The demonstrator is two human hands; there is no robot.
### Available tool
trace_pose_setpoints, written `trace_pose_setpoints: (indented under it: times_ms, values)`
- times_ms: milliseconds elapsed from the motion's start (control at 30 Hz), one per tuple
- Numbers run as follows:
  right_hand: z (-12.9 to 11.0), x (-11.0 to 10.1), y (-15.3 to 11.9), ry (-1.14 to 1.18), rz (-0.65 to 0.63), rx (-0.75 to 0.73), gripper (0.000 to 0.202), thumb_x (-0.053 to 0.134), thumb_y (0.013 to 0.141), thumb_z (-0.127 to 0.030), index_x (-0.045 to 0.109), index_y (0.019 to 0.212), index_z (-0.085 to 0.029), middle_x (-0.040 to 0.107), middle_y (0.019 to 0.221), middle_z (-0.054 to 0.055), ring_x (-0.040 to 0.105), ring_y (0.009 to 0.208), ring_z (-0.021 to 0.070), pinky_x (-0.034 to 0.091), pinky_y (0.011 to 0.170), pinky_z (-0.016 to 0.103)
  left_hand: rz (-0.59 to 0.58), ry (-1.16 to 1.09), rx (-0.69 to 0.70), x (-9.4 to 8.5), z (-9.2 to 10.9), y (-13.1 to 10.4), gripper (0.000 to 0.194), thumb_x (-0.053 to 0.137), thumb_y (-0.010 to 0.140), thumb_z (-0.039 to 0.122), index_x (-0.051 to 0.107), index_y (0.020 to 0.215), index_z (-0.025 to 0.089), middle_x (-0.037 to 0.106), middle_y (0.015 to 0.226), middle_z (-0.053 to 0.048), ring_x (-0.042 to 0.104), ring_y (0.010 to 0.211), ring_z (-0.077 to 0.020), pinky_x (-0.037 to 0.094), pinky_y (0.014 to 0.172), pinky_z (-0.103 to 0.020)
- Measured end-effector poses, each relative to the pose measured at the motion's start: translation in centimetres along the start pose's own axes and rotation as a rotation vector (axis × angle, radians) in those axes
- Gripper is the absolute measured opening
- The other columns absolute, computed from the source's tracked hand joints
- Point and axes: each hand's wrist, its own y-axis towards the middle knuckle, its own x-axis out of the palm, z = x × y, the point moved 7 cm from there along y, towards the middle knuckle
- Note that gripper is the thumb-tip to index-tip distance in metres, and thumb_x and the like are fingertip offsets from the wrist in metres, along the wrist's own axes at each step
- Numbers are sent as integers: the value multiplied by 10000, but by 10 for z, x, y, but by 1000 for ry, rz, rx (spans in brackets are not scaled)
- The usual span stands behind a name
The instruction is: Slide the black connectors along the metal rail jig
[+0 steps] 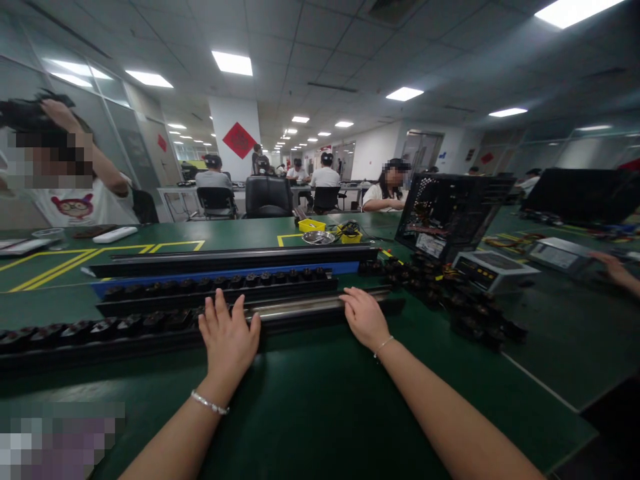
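Observation:
My left hand (pixel 229 337) lies with its fingers spread over the nearest long black rail (pixel 300 310), which has a shiny channel. Under and left of that hand, a row of small black parts (pixel 127 325) sits along the rail; their exact kind is too small to tell. My right hand (pixel 367 321) rests its fingertips on the channel farther right, fingers stretched out and holding nothing visible. Just behind stands another rail with a row of black knob-like parts (pixel 225 283). A third black rail (pixel 240 259) lies beyond, by a blue strip (pixel 345 267).
Loose black parts (pixel 480 317) are heaped at right, near a power supply unit (pixel 495 270) and an open computer case (pixel 445 213). Yellow bins (pixel 311 225) and a metal dish (pixel 319 237) stand behind the rails. A co-worker's hand (pixel 617 270) reaches in from the right.

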Motion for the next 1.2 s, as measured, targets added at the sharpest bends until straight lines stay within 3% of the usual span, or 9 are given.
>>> trace_pose_setpoints:
  times_ms: [133, 333, 767, 933, 1067, 1200]
  values:
    - [-5, 10, -3, -28, -58, 63, 316, 371, 860, -206, 685, 832, -196, 620, 1192, 42, 517, 1122, 202, 346, 991, 388, -5, 21, 22, 3, -5, 3, 536, 359, 856, 418, 495, 1249, 80, 334, 1426, -229, 302, 1319, -356, 240, 1062, -553]
    - [-3, 10, 1, -111, -4, 275, 325, 396, 796, -182, 691, 659, -184, 631, 1171, 72, 539, 1066, 240, 368, 930, 407, 1, 18, 107, 8, 0, 3, 596, 352, 844, 404, 480, 1239, -24, 359, 1398, -276, 319, 1308, -353, 313, 1047, -495]
    - [-8, 11, 2, -183, -11, 225, 344, 375, 825, -207, 668, 647, -181, 630, 1180, 55, 587, 922, 209, 367, 852, 378, -6, 46, 248, 7, 13, 3, 527, 319, 861, 335, 535, 1190, -15, 441, 1362, -238, 377, 1290, -298, 310, 1070, -431]
    - [-7, 12, 1, -202, -11, 228, 326, 386, 814, -208, 675, 666, -175, 623, 1190, 63, 588, 897, 209, 371, 826, 373, -8, 37, 141, 3, 10, 1, 502, 359, 857, 350, 511, 1240, 63, 318, 1437, -241, 402, 1260, -327, 358, 1011, -449]
    - [-5, 13, 1, -194, -2, 220, 323, 395, 807, -210, 674, 648, -180, 630, 1180, 55, 586, 872, 199, 375, 815, 362, -50, 83, 54, 3, 7, -1, 523, 396, 841, 410, 473, 1291, 155, 382, 1394, -217, 378, 1267, -355, 307, 1009, -535]
    - [-5, 12, 2, -197, 12, 210, 331, 395, 809, -211, 665, 619, -188, 638, 1167, 45, 586, 853, 190, 377, 811, 355, -108, 108, 19, 6, 4, -2, 543, 344, 851, 484, 483, 1286, 190, 440, 1326, -211, 398, 1242, -361, 287, 1007, -547]
